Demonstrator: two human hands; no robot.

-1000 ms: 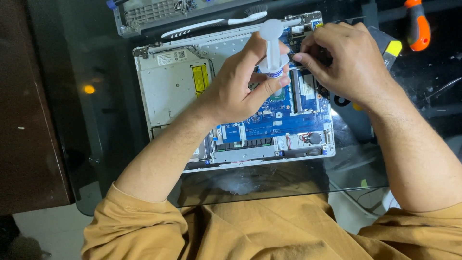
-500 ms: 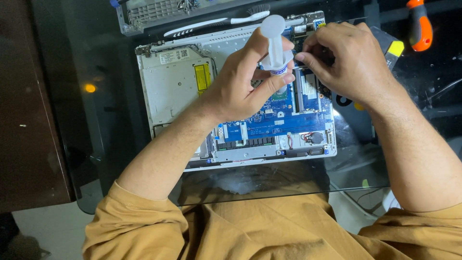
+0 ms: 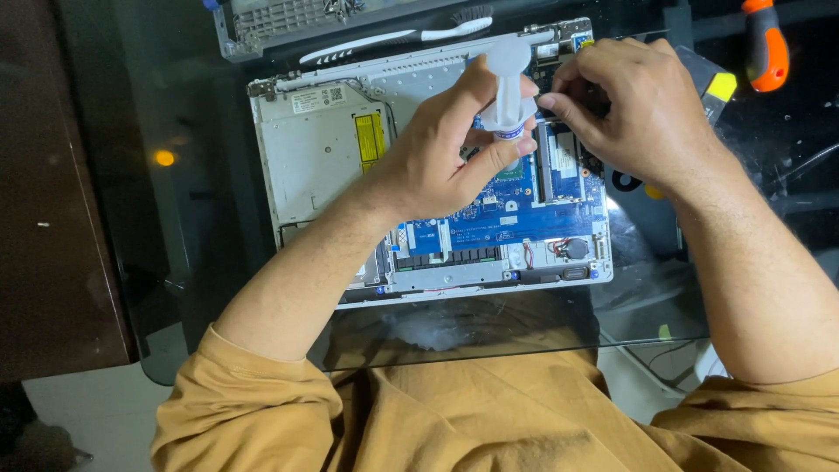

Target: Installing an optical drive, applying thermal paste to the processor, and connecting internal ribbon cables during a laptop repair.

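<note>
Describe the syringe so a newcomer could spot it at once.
Start at the opened laptop on the glass table, its blue circuit board exposed. Above the board's upper middle, the left hand pinches a small translucent white syringe, held upright, with the right hand alongside. Unlike the white toothbrush lying flat behind the laptop, it is stubby and hand-held.

Yellow rect. label (image 3: 368, 138) on silver optical drive (image 3: 315, 157), white sticker (image 3: 308, 99) at its top edge.

I count one opened silver laptop (image 3: 332, 157), one white plastic syringe (image 3: 505, 87), one white toothbrush (image 3: 393, 37) at twelve o'clock, one orange-handled screwdriver (image 3: 766, 48) at two o'clock.
</note>
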